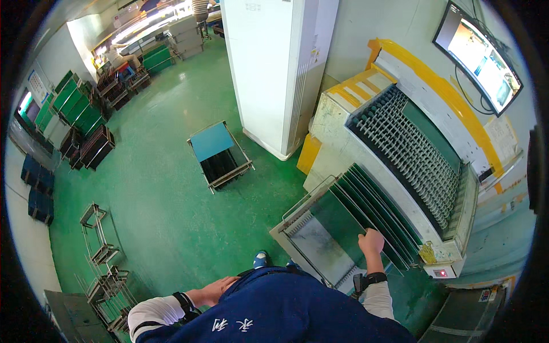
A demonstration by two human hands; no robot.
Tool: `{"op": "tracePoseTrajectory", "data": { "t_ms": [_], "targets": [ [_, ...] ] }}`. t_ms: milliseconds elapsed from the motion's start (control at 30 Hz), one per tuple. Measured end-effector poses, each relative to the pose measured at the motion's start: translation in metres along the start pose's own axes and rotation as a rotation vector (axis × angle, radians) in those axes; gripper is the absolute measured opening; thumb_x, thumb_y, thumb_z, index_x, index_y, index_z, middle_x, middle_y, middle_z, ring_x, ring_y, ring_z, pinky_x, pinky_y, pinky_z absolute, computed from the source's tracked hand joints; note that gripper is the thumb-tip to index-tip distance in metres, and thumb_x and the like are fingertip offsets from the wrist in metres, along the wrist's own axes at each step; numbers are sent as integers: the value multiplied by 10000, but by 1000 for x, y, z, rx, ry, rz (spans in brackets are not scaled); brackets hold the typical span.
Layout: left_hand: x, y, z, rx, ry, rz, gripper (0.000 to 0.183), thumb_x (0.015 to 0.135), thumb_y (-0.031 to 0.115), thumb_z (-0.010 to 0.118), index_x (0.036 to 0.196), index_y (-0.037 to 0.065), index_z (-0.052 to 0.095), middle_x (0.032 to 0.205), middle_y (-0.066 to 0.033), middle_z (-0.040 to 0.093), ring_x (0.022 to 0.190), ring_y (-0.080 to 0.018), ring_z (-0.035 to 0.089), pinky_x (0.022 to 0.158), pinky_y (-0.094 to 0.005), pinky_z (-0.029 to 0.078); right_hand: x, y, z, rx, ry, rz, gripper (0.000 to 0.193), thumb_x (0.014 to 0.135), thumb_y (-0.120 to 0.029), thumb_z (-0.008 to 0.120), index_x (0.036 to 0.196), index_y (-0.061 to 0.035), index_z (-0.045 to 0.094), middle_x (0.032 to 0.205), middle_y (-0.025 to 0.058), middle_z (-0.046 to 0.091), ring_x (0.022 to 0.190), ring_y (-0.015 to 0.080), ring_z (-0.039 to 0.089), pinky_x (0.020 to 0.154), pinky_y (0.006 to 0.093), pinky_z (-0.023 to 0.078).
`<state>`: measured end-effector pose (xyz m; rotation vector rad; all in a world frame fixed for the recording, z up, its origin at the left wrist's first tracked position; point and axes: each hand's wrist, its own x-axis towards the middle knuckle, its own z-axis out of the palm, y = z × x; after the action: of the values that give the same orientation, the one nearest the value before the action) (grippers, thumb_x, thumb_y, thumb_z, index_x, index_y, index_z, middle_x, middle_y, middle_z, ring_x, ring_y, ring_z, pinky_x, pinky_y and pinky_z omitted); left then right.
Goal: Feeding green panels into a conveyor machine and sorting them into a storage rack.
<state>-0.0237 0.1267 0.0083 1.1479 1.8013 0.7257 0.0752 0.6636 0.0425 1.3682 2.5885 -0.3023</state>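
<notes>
gripping an edge of a dark green panel point(337, 220), the right hand point(372, 242) has its fingers folded over it, clamped on that one sheet. the panel is the nearest of a row of similar sheets, standing in a pale rack point(281, 235) at the right, in front of the wearer; the other green sheets point(382, 214) lean side by side just behind it, with narrow gaps between them. toothed strips point(298, 225) run along the base of the rack. the left hand point(216, 290) rests against the waist of the navy apron point(280, 308), its fingertips partly hidden, so i cannot tell whether they are closed on anything.

just beyond the sheets sits a pale machine with a bed of rollers point(409, 151), edged in yellow tape point(446, 94), and a screen point(480, 60) is mounted on the wall above it. further out, a tall white cabinet point(263, 68) stands on the green floor point(160, 188), and near it a metal-framed rack point(231, 178) bears a blue board point(211, 142). bare metal frames point(104, 254) stand at the left, well apart from the hands; dark blue crates point(40, 206) are stacked by the wall. at the far end stands a person in a striped top point(200, 7).
</notes>
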Motion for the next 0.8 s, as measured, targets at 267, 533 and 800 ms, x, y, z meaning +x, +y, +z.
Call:
{"op": "tracePoseTrajectory", "data": {
  "t_ms": [267,533,800],
  "targets": [
    [-2,-12,8,40,16,43,894,683,303,766,1409,51,308,1425,-218,344,1299,-390,376,1098,-453,320,-1,-1,0,6,-1,13,407,751,-278,722,1088,-52,692,1036,180,685,974,323,659,842,411,517],
    [-2,-18,12,71,26,79,875,692,300,758,1402,47,315,1423,-224,346,1296,-395,382,1092,-458,325,-2,-1,-1,15,-3,21,419,757,-281,727,1106,-53,685,1052,178,682,984,320,657,848,408,516],
    [-1,2,2,-7,10,7,859,700,315,744,1396,39,324,1421,-223,351,1293,-396,383,1087,-459,334,-4,-3,-4,14,-7,27,423,757,-282,729,1111,-57,683,1059,176,681,991,318,655,854,405,516]
  ]
}}
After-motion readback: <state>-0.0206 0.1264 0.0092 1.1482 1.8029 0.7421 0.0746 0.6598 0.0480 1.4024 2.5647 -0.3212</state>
